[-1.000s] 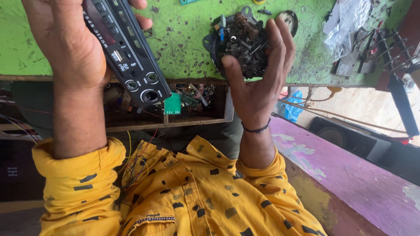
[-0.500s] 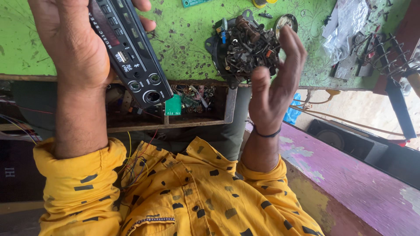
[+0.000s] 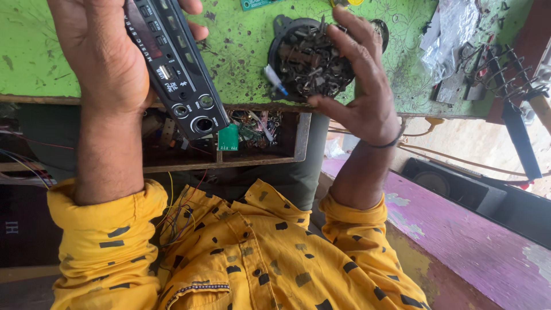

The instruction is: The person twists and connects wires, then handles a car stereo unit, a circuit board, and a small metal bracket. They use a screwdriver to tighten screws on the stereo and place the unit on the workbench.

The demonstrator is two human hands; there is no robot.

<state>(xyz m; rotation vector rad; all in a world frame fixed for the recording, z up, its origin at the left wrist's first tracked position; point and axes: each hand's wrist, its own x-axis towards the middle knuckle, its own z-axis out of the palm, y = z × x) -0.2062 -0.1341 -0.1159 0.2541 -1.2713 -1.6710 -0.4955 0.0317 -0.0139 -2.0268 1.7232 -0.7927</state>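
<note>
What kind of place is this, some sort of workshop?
Most likely a small electronics repair bench. The left hand holds a black audio player panel, the right hand reaches into a round dish of screws, and an open drawer holds parts and wires.

Stained green workbench (image 3: 34,51), purple ledge (image 3: 459,241)

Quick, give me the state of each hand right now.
Left hand: closed around a black audio panel.
Right hand: open, fingers spread over a round tray of small metal parts; holding nothing visible.
</note>
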